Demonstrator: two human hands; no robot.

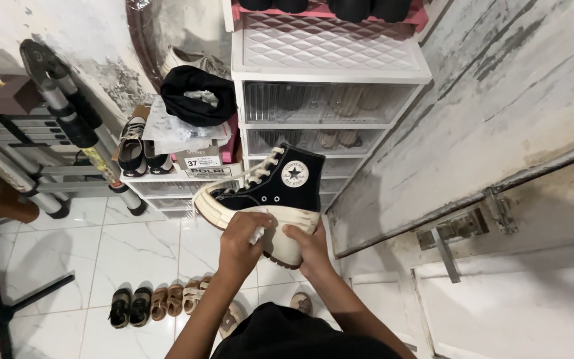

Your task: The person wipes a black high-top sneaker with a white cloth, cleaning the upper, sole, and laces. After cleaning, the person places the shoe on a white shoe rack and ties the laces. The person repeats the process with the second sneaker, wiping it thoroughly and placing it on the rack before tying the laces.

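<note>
1. Hands are working close to the body: the left hand (246, 234) is pressing a small white wad, seemingly a cloth or wipe (258, 234), against the thick cream sole of a black high-top sneaker (275, 193), fingers curled and pinching the wad against the rubber.
2. The right hand (307, 247) is cupping the heel end of the sole from below, fingers wrapped round it and steadying the shoe, which is hanging in the air at chest level, toe pointing left and tilted slightly up.
3. Judging by this, wiping of the sole's side wall is under way; the next stroke is likely calling for the right hand to keep the shoe braced while the wad travels along the rim toward the toe.
4. Below, a row of small sandals (161, 302) is lying on the white marbled tile floor (134, 256).
5. Further off, a white drawer unit (330, 100) with clear fronts is standing against the wall, with black shoes on its top shelf.
6. Left of it, a lower shelf is carrying a pair of black sneakers (134, 149), shoe boxes, papers and a black cloth bundle (197, 93).
7. Farthest left, a folded telescopic ladder (78, 126) is leaning on the stained wall; at right, a weathered door (493, 106) is standing ajar.
</note>
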